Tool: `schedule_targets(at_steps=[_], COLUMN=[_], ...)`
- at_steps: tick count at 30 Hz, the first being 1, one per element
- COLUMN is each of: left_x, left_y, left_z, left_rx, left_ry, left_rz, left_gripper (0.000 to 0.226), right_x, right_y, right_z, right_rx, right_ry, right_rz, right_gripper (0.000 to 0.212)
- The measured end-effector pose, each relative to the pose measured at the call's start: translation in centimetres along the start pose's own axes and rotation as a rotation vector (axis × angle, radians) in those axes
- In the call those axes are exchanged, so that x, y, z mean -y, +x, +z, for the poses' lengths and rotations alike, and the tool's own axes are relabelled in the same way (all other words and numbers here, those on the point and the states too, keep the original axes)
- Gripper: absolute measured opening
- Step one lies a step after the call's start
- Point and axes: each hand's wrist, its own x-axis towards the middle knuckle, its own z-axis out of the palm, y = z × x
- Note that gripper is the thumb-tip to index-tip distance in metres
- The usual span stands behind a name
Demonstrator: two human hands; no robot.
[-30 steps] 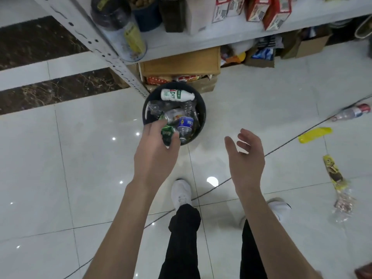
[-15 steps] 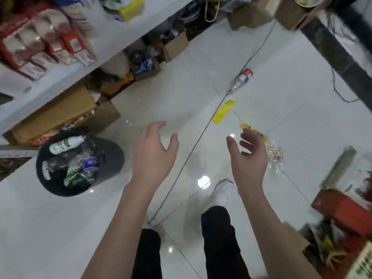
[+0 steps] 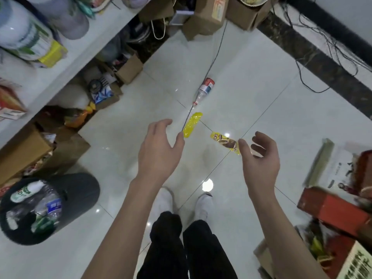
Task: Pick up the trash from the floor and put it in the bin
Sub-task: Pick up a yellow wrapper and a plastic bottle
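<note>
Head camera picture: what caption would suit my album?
Left hand and right hand, both empty, above a yellow wrapper, chocolate wrapper and bottle; bin nearby.

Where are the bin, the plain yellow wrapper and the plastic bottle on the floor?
bin (image 3: 86, 190): head view, on its dark outer wall.
plain yellow wrapper (image 3: 192, 125): head view, on its middle.
plastic bottle (image 3: 207, 87): head view, on its label.

Shop: stocked shelf (image 3: 84, 55), cartons (image 3: 128, 69)
</note>
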Motion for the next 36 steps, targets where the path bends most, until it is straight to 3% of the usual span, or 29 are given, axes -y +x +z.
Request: schedule_targets(at_steps=[10, 26, 36], left_x=[3.4, 21.8, 23.8], left_y=[13.0, 28.0, 32.9], left_z=[8.0, 35.5, 44.1], left_rx=[0.003, 0.078, 0.087], left_ry=[0.023, 0.065, 0.354], left_rz=[0.000, -0.029, 0.132], left_gripper=[0.047, 0.050, 0.060], right_x=[-4.6, -25.0, -29.0], right_y=[11.0, 31.8, 36.8], right_z=[9.2, 27.4, 31.2], right_rx=[0.019, 0.110, 0.118], right_ry=[0.027, -0.107, -0.157], right_rz=[0.050, -0.151, -0.176], right_gripper=[0.040, 0.045, 0.046])
